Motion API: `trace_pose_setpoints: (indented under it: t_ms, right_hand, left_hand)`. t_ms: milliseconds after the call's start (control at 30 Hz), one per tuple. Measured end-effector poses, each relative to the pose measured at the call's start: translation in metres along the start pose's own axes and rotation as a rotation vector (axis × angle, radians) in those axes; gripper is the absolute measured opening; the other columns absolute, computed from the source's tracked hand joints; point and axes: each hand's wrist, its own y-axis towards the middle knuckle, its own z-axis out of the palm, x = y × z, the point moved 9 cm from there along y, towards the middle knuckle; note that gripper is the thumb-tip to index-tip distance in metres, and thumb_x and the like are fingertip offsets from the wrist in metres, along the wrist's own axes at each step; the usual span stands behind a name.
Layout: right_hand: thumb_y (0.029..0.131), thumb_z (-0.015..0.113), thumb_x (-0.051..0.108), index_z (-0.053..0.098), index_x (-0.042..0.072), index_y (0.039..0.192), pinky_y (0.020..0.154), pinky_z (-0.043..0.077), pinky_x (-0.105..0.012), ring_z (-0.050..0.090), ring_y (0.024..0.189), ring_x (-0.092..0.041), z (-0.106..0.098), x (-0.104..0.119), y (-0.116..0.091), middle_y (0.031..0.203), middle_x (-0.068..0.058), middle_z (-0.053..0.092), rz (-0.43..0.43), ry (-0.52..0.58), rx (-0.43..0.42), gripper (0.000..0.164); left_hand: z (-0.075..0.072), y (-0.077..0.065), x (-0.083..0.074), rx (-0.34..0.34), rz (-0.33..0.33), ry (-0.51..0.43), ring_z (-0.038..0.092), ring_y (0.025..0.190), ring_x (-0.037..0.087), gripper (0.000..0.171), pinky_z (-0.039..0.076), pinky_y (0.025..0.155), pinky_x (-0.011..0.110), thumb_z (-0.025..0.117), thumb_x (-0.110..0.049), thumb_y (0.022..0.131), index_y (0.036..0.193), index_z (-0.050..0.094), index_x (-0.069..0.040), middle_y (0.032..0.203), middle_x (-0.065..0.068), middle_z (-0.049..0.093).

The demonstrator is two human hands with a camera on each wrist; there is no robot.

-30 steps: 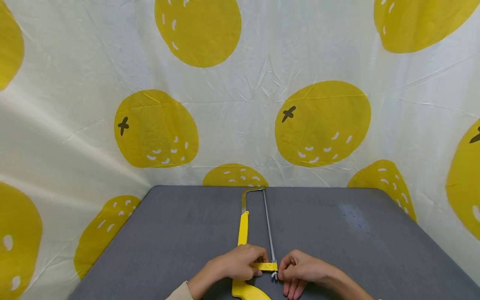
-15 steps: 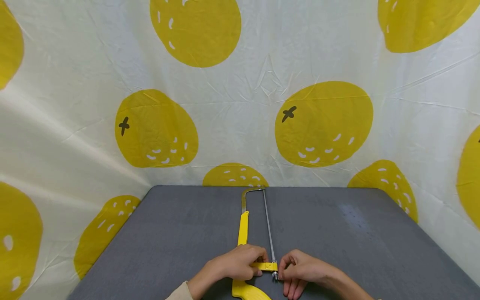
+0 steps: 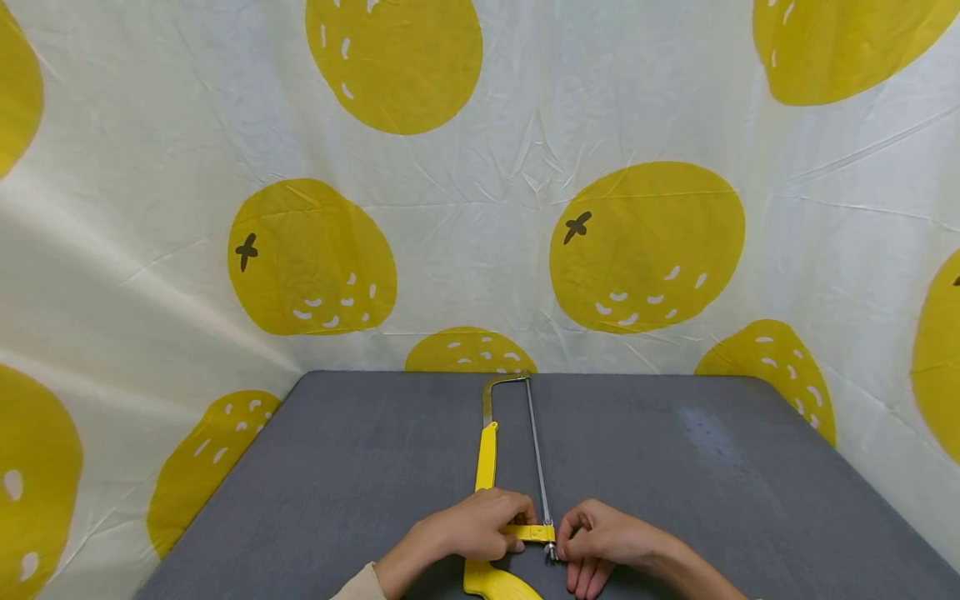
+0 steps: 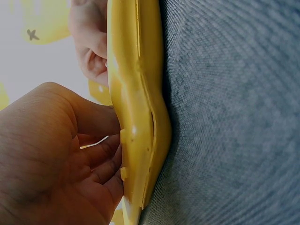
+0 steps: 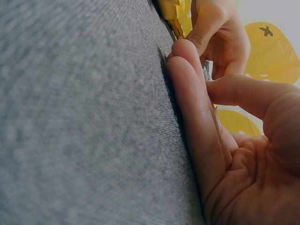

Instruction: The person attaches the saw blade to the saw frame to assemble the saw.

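A hacksaw with a yellow frame lies on the grey table, its far end near the back edge. Its thin blade runs along the right side. My left hand holds the yellow frame at the near end, fingers curled over the bracket beside the blade. Just below that bracket sits a silver wing nut. Thumb and forefinger of my right hand pinch at it, and the other fingers lie along the tabletop. In the left wrist view, the yellow handle hides part of both hands.
The grey cloth-covered table spreads to both sides of the saw, with a pale smudge at the right. A white curtain printed with yellow fruit hangs behind and around it.
The wing nut has turned slightly at my right fingertips. Both hands and the hacksaw stay in nearly the same place.
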Motion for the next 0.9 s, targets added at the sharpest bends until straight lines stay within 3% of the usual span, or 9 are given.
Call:
trace_pose_setpoints:
  t_ms: [633, 900]
  right_hand:
    - [0.093, 0.057, 0.004, 0.067, -0.004, 0.100, 0.054, 0.057, -0.022, 0.072, 0.062, -0.005, -0.0006, -0.0006, 0.0005, 0.074, -0.003, 0.075, -0.006, 0.000, 0.007, 0.015]
    - [0.093, 0.058, 0.004, 0.069, -0.005, 0.101, 0.055, 0.057, -0.022, 0.072, 0.063, -0.005, -0.0002, 0.0013, -0.0009, 0.075, -0.002, 0.075, -0.013, -0.009, 0.019, 0.017]
  left_hand:
    - [-0.0015, -0.0007, -0.0012, 0.007, 0.005, -0.022, 0.046, 0.069, -0.002, 0.018, 0.044, 0.067, 0.017, 0.074, -0.010, 0.093, 0.107, 0.067, -0.019, 0.088, -0.013, 0.062]
    - [-0.0021, -0.0005, -0.0025, 0.009, 0.010, -0.029, 0.046, 0.069, -0.002, 0.018, 0.043, 0.066, 0.017, 0.074, -0.010, 0.093, 0.106, 0.067, -0.019, 0.085, -0.016, 0.059]
